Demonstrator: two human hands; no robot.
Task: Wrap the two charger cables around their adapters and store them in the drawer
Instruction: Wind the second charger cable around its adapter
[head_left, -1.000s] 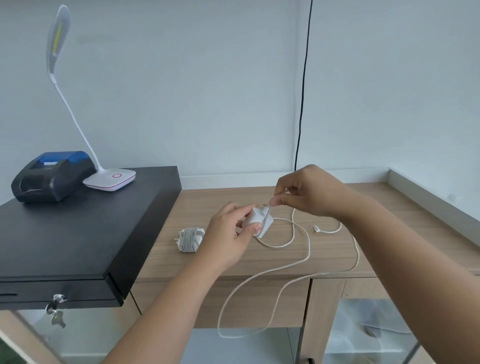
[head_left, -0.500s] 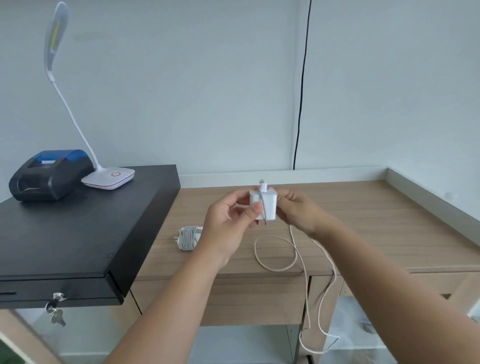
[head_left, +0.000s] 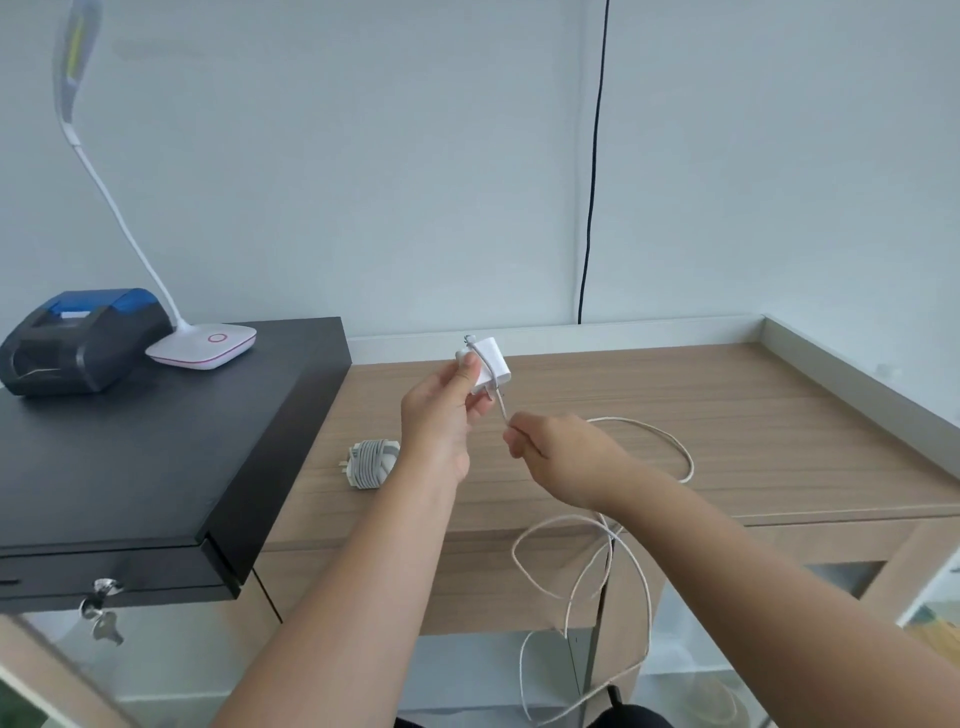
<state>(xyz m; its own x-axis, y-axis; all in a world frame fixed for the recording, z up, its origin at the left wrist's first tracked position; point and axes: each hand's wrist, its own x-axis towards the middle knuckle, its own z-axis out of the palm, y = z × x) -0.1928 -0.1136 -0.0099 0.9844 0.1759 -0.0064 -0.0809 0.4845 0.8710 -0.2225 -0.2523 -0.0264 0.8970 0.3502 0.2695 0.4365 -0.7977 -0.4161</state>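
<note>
My left hand (head_left: 441, 415) grips a white adapter (head_left: 491, 364) above the wooden desk (head_left: 727, 415), thumb pressed on its face. Its white cable (head_left: 644, 561) runs across the adapter and down to my right hand (head_left: 561, 457), which pinches it just below the adapter. The rest of the cable loops over the desk and hangs past the front edge. A second adapter with its cable wound around it (head_left: 371, 462) lies on the desk left of my left wrist. The black cash drawer (head_left: 156, 467) at left is closed, keys (head_left: 101, 608) in its lock.
A receipt printer (head_left: 78, 343) and a white desk lamp (head_left: 202, 348) stand on top of the cash drawer. A black wire (head_left: 592, 208) runs down the wall behind the desk. A raised ledge (head_left: 857, 374) borders the desk's right side.
My left hand has lifted and tilted the adapter. My right hand has come off the adapter's side, dropped below it and pulled the cable down, with the loose loops shifting right.
</note>
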